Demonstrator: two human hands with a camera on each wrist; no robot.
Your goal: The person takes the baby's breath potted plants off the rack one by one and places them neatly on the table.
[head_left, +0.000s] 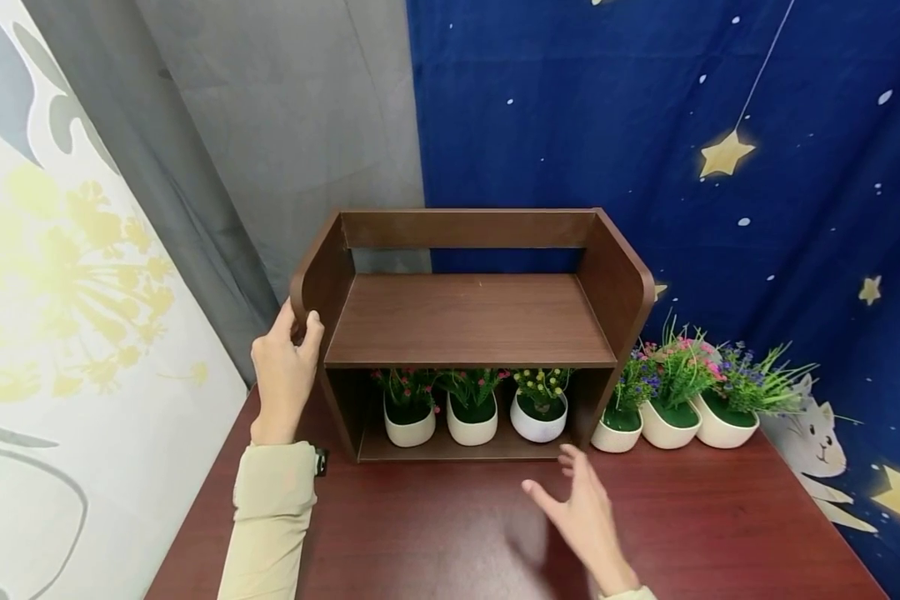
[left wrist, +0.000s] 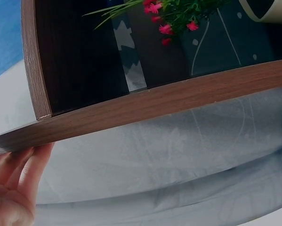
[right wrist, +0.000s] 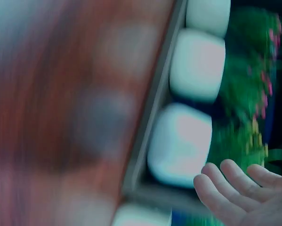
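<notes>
A dark brown two-tier shelf (head_left: pixel 480 321) stands on the table. My left hand (head_left: pixel 283 379) grips the front edge of its left side panel, with fingers outside and thumb inside; the left wrist view also shows those fingers (left wrist: pixel 35 169) around the panel (left wrist: pixel 178 104). In the lower tier sit two pink-flowered pots (head_left: pixel 409 427) and, rightmost, a white pot with yellow flowers (head_left: pixel 538 421). Fingers spread and holding nothing, my right hand (head_left: pixel 585 512) hovers before the shelf's lower right corner. In the blurred right wrist view, that hand's fingertips appear near the yellow-flowered pot (right wrist: pixel 181 146).
Three more potted plants (head_left: pixel 671 423) with purple and pink flowers stand on the reddish table (head_left: pixel 435 533), right beside the shelf. Behind hang a grey curtain (head_left: pixel 292 108) and a blue starry curtain (head_left: pixel 607 108). A white patterned panel (head_left: pixel 82 375) borders the left side.
</notes>
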